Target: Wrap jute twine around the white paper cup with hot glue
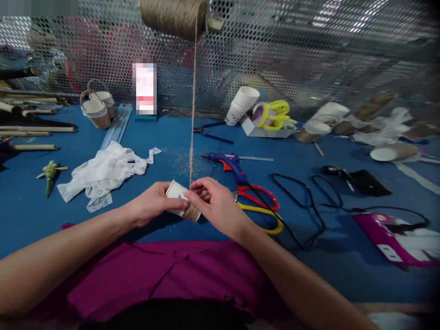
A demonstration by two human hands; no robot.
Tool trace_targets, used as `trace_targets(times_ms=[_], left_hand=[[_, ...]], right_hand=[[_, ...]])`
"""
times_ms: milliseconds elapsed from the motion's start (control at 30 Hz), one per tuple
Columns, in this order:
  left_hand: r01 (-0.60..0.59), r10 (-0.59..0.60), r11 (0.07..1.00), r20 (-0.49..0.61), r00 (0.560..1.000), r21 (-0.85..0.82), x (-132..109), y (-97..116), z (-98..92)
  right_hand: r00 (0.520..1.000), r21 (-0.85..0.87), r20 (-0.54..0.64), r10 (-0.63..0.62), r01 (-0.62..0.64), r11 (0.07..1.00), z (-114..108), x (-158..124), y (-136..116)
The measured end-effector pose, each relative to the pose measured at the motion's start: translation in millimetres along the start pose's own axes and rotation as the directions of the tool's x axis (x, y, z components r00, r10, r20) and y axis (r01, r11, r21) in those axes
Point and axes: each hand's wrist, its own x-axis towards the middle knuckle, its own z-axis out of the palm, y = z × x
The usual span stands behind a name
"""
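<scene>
Left hand [160, 201] grips a paper cup [174, 192] by its side, thumb across the wall; cup is tilted, rim up-left, held over the near side of the table [161, 135]. Right hand [220, 204] appears to pinch the twine [193, 105] where it meets the cup; line runs taut up to the spool [172, 18]. Progress, my read: partial. Twine band [192, 213] covers the base end; paper toward the rim is bare, so winding looks unfinished. Twine uncut. No lace or handle visible on this cup, unlike the two handled cups [96, 113] at back left. Lace pile [106, 169] lies left, glue gun [228, 160] and scissors [275, 199] right, both unheld.
</scene>
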Motion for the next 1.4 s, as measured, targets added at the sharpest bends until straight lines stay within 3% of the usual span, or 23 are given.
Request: trace_targets(times_ms=[133, 233, 300, 367, 433, 500, 567, 667, 733, 800, 900, 1000, 1200, 1300, 1400], left_hand=[[-0.037, 0.036, 0.997, 0.011, 0.999, 0.072, 1.9, -3.8, -0.5], [-0.053, 0.048, 0.992, 0.043, 0.998, 0.117, 1.6, -7.6, -0.2], [-0.059, 0.050, 0.990, 0.074, 0.996, 0.131, 0.4, -10.5, 0.9], [-0.063, 0.048, 0.988, 0.110, 0.993, 0.139, -0.8, -13.1, 2.3], [-0.067, 0.047, 0.987, 0.139, 0.989, 0.148, -1.3, -14.7, 3.3], [-0.072, 0.049, 0.985, 0.149, 0.988, 0.158, -1.2, -14.7, 3.7], [-0.077, 0.054, 0.984, 0.146, 0.988, 0.162, -1.4, -12.7, 3.5], [-0.083, 0.059, 0.985, 0.158, 0.986, 0.149, -3.8, -7.6, 2.7], [-0.087, 0.061, 0.989, 0.206, 0.977, 0.121, -6.4, -4.9, 2.4], [-0.089, 0.052, 0.989, 0.285, 0.957, 0.120, -8.9, -4.2, 2.4], [-0.088, -0.001, 0.976, 0.409, 0.912, 0.200, -11.0, -6.3, 2.7], [-0.088, -0.038, 0.966, 0.472, 0.881, 0.243, -11.9, -8.0, 2.7], [-0.083, -0.030, 0.971, 0.463, 0.886, 0.223, -11.9, -6.1, 1.7], [-0.084, -0.031, 0.971, 0.469, 0.883, 0.223, -10.9, -6.2, 1.2], [-0.077, -0.052, 0.966, 0.477, 0.877, 0.247, -9.8, -6.9, 1.0]], right_hand=[[1.000, 0.046, 0.018, 0.001, -0.002, 0.999, -3.7, 4.9, 1.0], [1.000, 0.266, 0.019, -0.003, -0.003, 0.964, -10.8, 13.6, -1.4], [0.997, 0.509, 0.071, -0.017, -0.021, 0.861, -16.9, 19.3, -5.9], [0.988, 0.721, 0.143, -0.060, -0.063, 0.690, -23.3, 22.9, -11.6], [0.979, 0.834, 0.181, -0.095, -0.102, 0.542, -28.9, 24.3, -16.0], [0.987, 0.880, 0.142, -0.081, -0.088, 0.467, -32.2, 24.5, -16.7], [0.999, 0.869, 0.028, -0.030, -0.009, 0.494, -32.7, 24.4, -13.3], [0.995, 0.681, -0.096, 0.004, 0.063, 0.730, -30.3, 23.8, -4.8], [0.999, 0.469, 0.031, -0.018, 0.001, 0.883, -28.8, 22.4, -0.7], [0.957, 0.274, 0.289, -0.021, -0.061, 0.960, -28.3, 20.2, 1.2], [0.821, 0.103, 0.570, 0.047, -0.127, 0.987, -29.0, 16.7, 1.7], [0.749, 0.098, 0.651, 0.121, -0.241, 0.966, -29.0, 14.7, 2.0], [0.809, 0.370, 0.571, 0.141, -0.408, 0.835, -26.6, 17.9, 4.8], [0.850, 0.647, 0.522, 0.076, -0.452, 0.614, -30.2, 23.9, 8.3], [0.900, 0.811, 0.429, 0.079, -0.422, 0.406, -39.6, 32.7, 11.9]])
